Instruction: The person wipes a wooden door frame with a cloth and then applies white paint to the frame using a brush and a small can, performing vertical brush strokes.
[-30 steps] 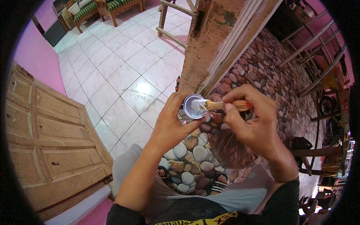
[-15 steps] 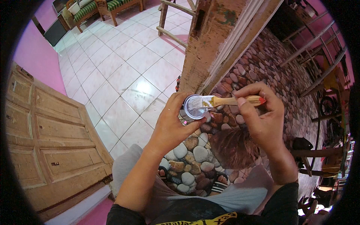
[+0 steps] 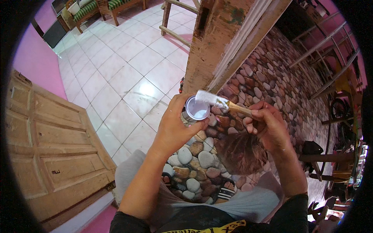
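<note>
My left hand (image 3: pixel 178 123) is wrapped round a small round cup of white paint (image 3: pixel 199 112), its mouth facing up. In my right hand (image 3: pixel 268 123) I grip the wooden handle of a paintbrush (image 3: pixel 237 108). White paint coats the bristles, which sit over the far rim of the cup; whether they touch it I cannot tell. Just beyond the cup stands the worn edge of a wooden door (image 3: pixel 211 50), with streaks of white paint along its moulding.
A panelled wooden door (image 3: pixel 70 151) stands at the left. Pale tiles (image 3: pixel 116 85) and a pebble-patterned floor (image 3: pixel 268 77) lie below. A wooden stand (image 3: pixel 171 23) is behind the door edge. Cushioned chairs (image 3: pixel 97 9) are far left; a metal rack (image 3: pixel 330 42) is at the right.
The brush has come up out of the cup, its bristles now higher and more thickly white. My right hand has shifted its grip and lowered slightly; the cup stays in my left hand.
</note>
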### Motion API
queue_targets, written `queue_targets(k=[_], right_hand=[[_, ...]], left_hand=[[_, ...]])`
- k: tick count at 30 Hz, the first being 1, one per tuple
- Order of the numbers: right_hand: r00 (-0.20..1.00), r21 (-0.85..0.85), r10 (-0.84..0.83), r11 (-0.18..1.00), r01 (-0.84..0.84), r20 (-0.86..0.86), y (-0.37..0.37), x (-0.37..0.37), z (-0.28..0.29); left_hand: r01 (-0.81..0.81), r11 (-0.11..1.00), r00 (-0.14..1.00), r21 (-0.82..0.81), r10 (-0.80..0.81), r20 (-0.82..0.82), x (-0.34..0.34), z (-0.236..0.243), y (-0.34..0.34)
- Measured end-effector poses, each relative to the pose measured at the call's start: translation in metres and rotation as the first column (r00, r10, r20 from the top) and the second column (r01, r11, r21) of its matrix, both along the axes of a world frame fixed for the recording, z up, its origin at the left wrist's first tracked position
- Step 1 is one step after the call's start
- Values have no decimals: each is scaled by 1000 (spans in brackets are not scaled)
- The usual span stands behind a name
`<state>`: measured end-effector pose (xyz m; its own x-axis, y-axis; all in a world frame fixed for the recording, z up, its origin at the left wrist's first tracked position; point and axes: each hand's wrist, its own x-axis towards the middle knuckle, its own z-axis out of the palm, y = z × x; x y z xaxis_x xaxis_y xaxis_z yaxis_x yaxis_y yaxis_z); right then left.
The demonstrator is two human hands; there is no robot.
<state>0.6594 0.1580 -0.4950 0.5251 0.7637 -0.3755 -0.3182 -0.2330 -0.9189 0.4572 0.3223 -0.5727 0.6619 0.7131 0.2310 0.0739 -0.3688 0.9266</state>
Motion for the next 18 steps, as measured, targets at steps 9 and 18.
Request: queue_targets(k=[9,18], right_hand=[[994,-72,-103,992,101,-33,-7,4,-47],[986,-168,-15,985,44,168,28,-4,-97]], left_hand=[[-83,996,996,-15,83,-39,-1,-3,20],[-110,991,993,-72,113,38,-2,3,27]])
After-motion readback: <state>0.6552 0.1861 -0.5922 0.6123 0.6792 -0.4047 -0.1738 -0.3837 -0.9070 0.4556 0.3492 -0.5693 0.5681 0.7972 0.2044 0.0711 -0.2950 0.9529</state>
